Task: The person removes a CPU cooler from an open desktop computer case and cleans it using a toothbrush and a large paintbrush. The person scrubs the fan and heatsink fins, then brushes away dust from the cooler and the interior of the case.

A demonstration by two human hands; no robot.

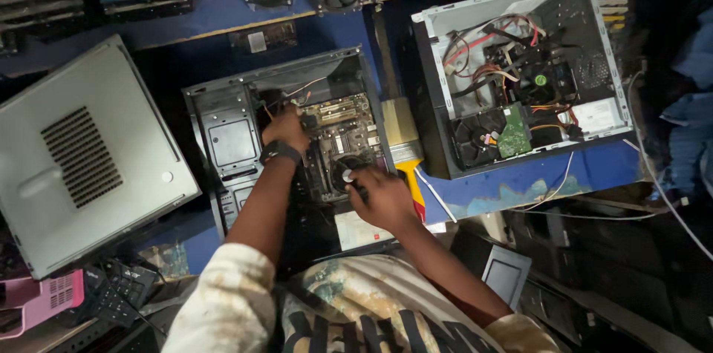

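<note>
Inside open case (pixel 223 138): both hands (pixel 284 128) (pixel 382 197); paintbrush (pixel 403 146) beside.

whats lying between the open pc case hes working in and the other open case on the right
In the head view, a wide paintbrush with a yellow handle lies on the blue table between the open case under the hands and the second open case.
</note>
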